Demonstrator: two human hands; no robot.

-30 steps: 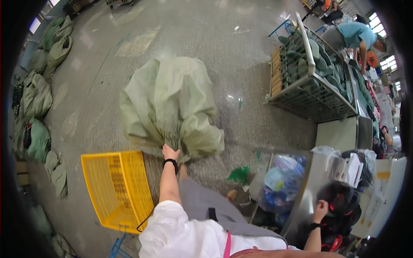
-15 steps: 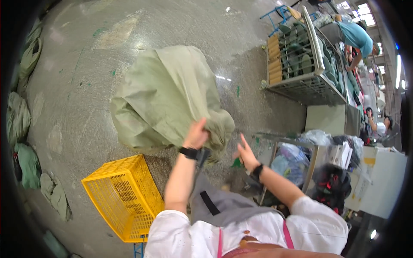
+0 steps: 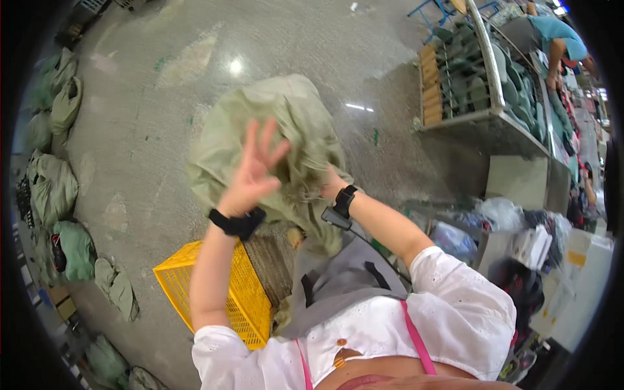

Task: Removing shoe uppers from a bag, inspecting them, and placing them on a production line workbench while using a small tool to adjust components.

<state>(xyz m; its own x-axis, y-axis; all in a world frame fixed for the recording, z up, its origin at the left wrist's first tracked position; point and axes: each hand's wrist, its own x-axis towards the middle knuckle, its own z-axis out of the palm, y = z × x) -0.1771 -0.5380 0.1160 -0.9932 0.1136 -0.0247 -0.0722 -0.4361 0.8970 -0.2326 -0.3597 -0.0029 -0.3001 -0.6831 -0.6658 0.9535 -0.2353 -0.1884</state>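
We've got the green sack (image 3: pixel 286 130) up w/ right hand (image 3: pixel 330 186) bunching its cloth, left hand (image 3: pixel 250 177) spread & free; not in the yellow crate (image 3: pixel 195 286) yet.

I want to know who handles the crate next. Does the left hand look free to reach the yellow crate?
Probably yes. The left hand is open and raised in front of the green sack, holding nothing. The yellow crate sits on the floor below that forearm, with nothing visible between them.

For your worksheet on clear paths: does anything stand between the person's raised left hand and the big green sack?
Nothing visible does. The left hand is lifted, fingers spread, right in front of the green sack, with only air between. The right hand is already at the sack's bunched part. The yellow crate sits lower, out of the way.
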